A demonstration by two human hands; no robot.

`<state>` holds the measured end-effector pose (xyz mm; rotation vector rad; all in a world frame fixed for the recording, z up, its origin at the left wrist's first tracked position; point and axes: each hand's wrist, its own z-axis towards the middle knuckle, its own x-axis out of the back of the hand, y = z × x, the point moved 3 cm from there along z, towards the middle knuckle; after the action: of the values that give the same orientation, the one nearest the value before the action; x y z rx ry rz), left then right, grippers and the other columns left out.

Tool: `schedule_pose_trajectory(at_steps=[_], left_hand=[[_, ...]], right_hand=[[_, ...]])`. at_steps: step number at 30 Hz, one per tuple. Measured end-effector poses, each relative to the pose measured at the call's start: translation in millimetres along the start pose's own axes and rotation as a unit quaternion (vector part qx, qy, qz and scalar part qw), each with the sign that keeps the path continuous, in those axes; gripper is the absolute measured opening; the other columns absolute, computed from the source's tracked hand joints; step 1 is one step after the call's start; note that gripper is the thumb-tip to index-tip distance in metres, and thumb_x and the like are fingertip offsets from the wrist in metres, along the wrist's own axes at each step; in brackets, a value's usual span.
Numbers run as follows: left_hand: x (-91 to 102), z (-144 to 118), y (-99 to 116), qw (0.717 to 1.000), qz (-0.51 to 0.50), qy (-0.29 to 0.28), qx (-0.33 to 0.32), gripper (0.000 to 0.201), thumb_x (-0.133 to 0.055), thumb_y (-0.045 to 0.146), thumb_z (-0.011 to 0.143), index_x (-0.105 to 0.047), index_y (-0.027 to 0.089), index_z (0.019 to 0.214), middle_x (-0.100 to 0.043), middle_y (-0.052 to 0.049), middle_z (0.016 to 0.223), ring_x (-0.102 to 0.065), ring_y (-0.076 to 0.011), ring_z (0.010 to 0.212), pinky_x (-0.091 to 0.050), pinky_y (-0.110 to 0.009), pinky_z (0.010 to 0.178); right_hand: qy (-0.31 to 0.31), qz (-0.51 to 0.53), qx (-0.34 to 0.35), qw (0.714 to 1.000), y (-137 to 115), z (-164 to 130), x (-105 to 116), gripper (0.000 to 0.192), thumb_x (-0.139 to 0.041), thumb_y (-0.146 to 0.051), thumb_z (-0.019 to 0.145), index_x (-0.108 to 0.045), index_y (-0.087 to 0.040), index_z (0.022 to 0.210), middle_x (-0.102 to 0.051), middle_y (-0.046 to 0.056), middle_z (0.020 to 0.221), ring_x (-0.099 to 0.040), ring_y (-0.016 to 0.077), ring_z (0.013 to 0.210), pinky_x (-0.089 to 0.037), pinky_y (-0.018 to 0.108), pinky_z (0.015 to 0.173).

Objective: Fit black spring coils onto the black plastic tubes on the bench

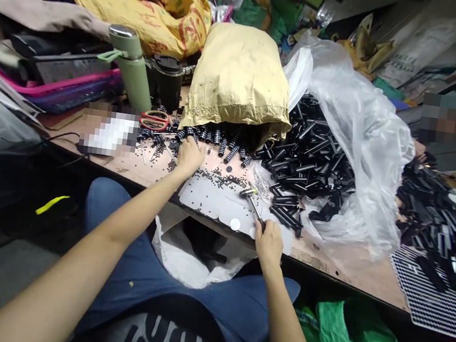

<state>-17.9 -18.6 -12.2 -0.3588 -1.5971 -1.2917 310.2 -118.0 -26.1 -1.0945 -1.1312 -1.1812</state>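
My left hand [190, 157] reaches over the worktable [338, 260] and rests, fingers curled, on small black ribbed parts [225, 145] that spill from a tan paper sack [241, 79]. Whether it grips one is hidden. My right hand [268, 244] is closed on the handle of a small metal hammer [250, 197], whose head lies on a white pad [211, 200] at the table's front edge. Tiny black pieces [220, 178] are scattered on the pad between both hands.
A clear plastic bag [356, 132] holds many black tubes [310, 160] to the right. More black parts [437, 217] and a white grid tray [431, 296] lie far right. A green flask [132, 67], black mug [168, 80] and red scissors [154, 121] stand at left. A white bag [190, 256] hangs under the table.
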Motion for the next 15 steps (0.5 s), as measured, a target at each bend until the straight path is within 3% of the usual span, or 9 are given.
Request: schedule_pose_trajectory(at_steps=[3,6,11,13,15], left_hand=[[-4.0,54,-7,0.998,0.032,-0.016,0.059,0.043,-0.045,0.021,0.091,-0.044,-0.006,0.124,-0.06,-0.031,0.111,-0.059,-0.036,0.107,-0.046,-0.042,0.09],[-6.5,55,-3,0.996,0.078,-0.039,0.026,0.039,-0.037,0.003,0.084,-0.044,-0.005,0.121,-0.06,-0.031,0.113,-0.059,-0.0336,0.11,-0.045,-0.039,0.092],[4.0,-18,6,0.985,0.107,-0.044,-0.127,0.039,-0.037,0.007,0.086,-0.046,-0.001,0.122,-0.061,-0.025,0.102,-0.061,-0.0339,0.096,-0.047,-0.041,0.083],[7.7,-56,11,0.973,0.077,-0.073,-0.204,0.037,-0.036,0.011,0.088,-0.047,0.002,0.123,-0.061,-0.021,0.095,-0.062,-0.0308,0.085,-0.048,-0.039,0.073],[11.1,-88,15,0.962,0.035,-0.087,-0.257,0.034,-0.042,0.016,0.089,-0.05,0.004,0.12,-0.061,-0.019,0.094,-0.061,-0.0288,0.083,-0.049,-0.038,0.071]], right_hand=[[0.044,0.042,0.031,0.998,-2,7,0,0.034,-0.041,-0.046,0.096,-0.057,-0.016,0.098,-0.062,0.013,0.097,-0.055,0.0258,0.093,-0.042,0.034,0.078],[0.1,0.091,0.047,0.99,1,31,13,0.034,-0.04,-0.041,0.097,-0.057,-0.015,0.108,-0.062,0.014,0.104,-0.053,0.0266,0.097,-0.042,0.036,0.083],[0.146,0.079,0.033,0.985,17,108,35,0.028,-0.047,-0.027,0.093,-0.058,-0.013,0.113,-0.061,0.017,0.114,-0.049,0.0284,0.105,-0.04,0.039,0.089],[0.119,0.081,0.064,0.988,17,138,37,0.025,-0.049,-0.02,0.09,-0.059,-0.013,0.112,-0.059,0.017,0.12,-0.047,0.0283,0.109,-0.038,0.04,0.091],[0.076,0.115,0.078,0.987,14,159,36,0.017,-0.051,-0.018,0.088,-0.064,-0.013,0.098,-0.061,0.017,0.113,-0.048,0.0274,0.107,-0.038,0.04,0.091]])
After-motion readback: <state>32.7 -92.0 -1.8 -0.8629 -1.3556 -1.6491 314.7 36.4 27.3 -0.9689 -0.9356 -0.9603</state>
